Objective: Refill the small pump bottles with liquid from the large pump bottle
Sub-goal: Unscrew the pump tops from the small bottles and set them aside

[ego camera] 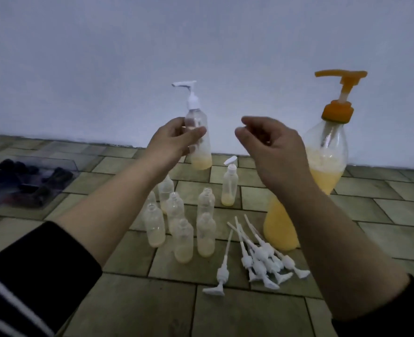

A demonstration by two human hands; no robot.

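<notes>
My left hand (pixel 176 139) grips a small clear pump bottle (pixel 200 142) in the air; its white pump head is fitted and a little yellow liquid lies at its bottom. My right hand (pixel 271 147) hovers beside it with fingers loosely curled, holding nothing. The large pump bottle (pixel 322 166) with an orange pump, about half full of yellow liquid, stands on the floor at the right, partly behind my right forearm. Several open small bottles (pixel 181 229) stand in a cluster below my hands, each with some yellow liquid. One capped small bottle (pixel 229 184) stands apart behind them.
Several loose white pump heads (pixel 262 256) with long tubes lie on the tiled floor (pixel 237 310) in front of the large bottle. A clear plastic tray (pixel 30 183) of dark objects sits at the far left. A pale wall (pixel 201 45) rises behind everything.
</notes>
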